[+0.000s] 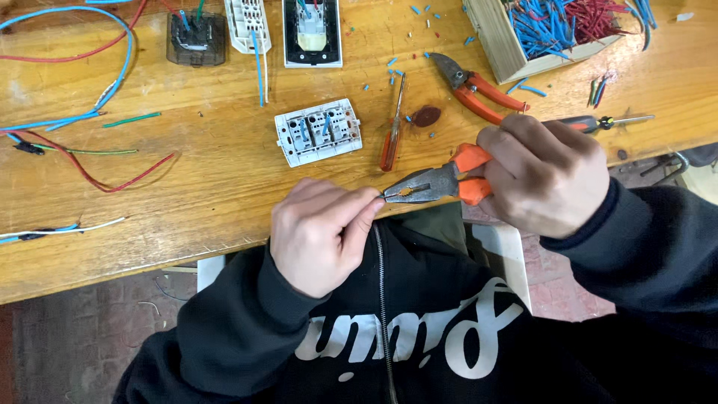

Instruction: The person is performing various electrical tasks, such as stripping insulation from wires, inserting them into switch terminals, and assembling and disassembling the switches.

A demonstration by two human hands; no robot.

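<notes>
My right hand (544, 173) grips the orange handles of a pair of long-nose pliers (432, 183), whose jaws point left and are closed on a small bit of copper wire. My left hand (321, 232) pinches that small piece at the plier tips with thumb and fingers. Both hands hover at the near edge of the wooden workbench (224, 202). A white switch module (318, 132) lies face down just beyond the hands, with short blue wires in its terminals.
A red-handled screwdriver (392, 127), orange cutters (473, 88) and another screwdriver (606, 121) lie on the bench. A wooden box (501, 41) holds blue and red wire pieces. More switch parts (313, 31) and loose coloured wires (82, 112) lie at the back and left.
</notes>
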